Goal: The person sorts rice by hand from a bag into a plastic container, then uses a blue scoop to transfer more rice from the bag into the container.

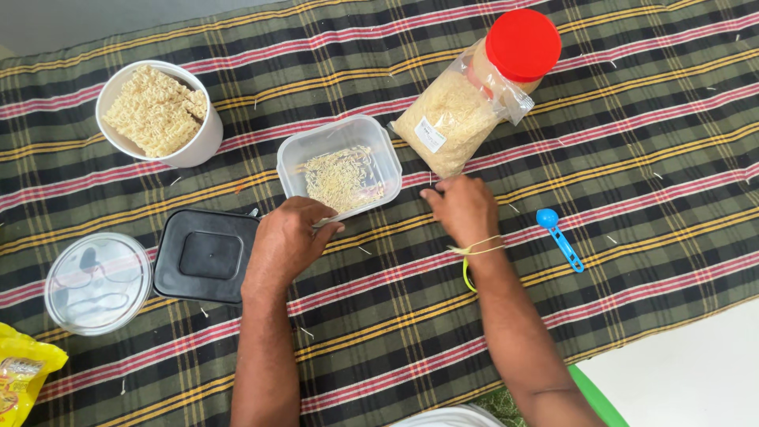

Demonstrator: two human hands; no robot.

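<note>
My left hand (286, 241) rests at the near edge of a clear square plastic container (296, 158) holding a thin layer of broken dry noodles, its fingers curled against the rim. Just right of that container, my right hand (464, 207) lies on the plaid cloth with fingertips pinched together near the cloth; whether it holds a crumb I cannot tell. A yellow thread is tied around the right wrist. Beyond the right hand lies a clear bag of broken noodles (451, 119) leaning on a jar with a red lid (522, 44).
A white round tub (202, 142) with whole noodle blocks stands far left. A black square lid (207, 255) and a clear round lid (98, 282) lie near left. A blue measuring spoon (558, 236) lies to the right. A yellow packet (20, 378) is at the lower left corner.
</note>
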